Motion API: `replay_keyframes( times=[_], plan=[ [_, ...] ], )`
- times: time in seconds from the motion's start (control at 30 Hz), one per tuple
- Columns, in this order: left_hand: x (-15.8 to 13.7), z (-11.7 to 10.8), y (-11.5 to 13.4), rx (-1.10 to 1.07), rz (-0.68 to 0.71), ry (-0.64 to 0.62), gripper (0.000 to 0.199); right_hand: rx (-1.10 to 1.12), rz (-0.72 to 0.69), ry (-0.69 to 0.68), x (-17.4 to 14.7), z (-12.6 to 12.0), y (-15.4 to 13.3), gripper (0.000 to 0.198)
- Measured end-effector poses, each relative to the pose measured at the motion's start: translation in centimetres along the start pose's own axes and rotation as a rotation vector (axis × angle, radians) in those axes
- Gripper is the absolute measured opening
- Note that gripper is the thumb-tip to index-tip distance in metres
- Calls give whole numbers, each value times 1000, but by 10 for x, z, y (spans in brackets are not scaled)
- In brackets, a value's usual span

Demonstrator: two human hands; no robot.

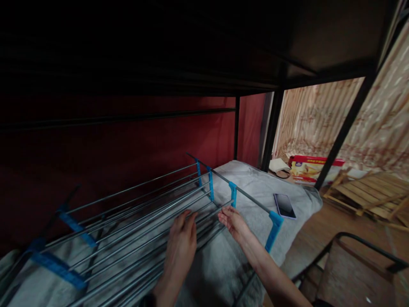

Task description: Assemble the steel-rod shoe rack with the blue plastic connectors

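A rack of thin grey metal rods (128,187) with blue plastic connectors (275,230) lies on the grey blanket, probably a shoe rack. My left hand (181,238) is over the middle of the rods, its fingers curled on a metal rod (204,206). Close to the right end, my right hand (235,222) has its fingertips pinched together at a rod, just below a blue connector (233,194). More blue connectors (59,266) join the rods at the left end. Fingers partly hide the rods they touch.
The grey blanket (255,179) covers a bed under a dark upper bunk (191,51). On it lies a phone (285,206). A metal-framed chair (358,273) stands at the lower right. Beyond are a red and yellow box (306,168), folded wooden slats (373,194) and a curtain (329,119).
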State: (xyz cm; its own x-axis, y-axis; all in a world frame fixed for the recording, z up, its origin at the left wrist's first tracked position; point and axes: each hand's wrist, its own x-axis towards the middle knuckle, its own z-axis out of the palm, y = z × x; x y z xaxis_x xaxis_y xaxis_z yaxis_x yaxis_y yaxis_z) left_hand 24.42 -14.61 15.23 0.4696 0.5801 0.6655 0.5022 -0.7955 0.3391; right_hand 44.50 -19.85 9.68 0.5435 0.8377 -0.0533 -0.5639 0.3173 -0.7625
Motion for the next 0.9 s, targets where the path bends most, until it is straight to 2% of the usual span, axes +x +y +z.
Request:
replay_keyframes(
  times=[0.1,0.17,0.4,0.5,0.6,0.67,0.77,0.83,0.9],
  plan=[
    [28,25,21,21,31,-179,40,33,75,49,-4,7,-8,28],
    [45,36,33,28,22,-289,41,51,69,35,-6,11,-12,29],
    [101,67,58,-65,-141,-602,34,2,49,-10,-3,19,-12,34],
    [117,88,68,-66,-173,-711,27,-43,33,-40,-4,25,-15,35],
    [125,113,74,-68,-191,-759,15,-113,29,-37,-6,27,-21,31],
    [125,126,73,-80,-195,-733,10,-230,59,-73,-11,25,-26,22],
    [121,136,69,-109,-178,-680,8,-587,44,-222,-27,17,-41,14],
    [118,134,69,-92,-163,-673,9,-898,-98,-278,-42,12,-58,19],
    [115,128,71,-44,-138,-674,12,-1177,-326,-201,-57,10,-79,27]
  ],
)
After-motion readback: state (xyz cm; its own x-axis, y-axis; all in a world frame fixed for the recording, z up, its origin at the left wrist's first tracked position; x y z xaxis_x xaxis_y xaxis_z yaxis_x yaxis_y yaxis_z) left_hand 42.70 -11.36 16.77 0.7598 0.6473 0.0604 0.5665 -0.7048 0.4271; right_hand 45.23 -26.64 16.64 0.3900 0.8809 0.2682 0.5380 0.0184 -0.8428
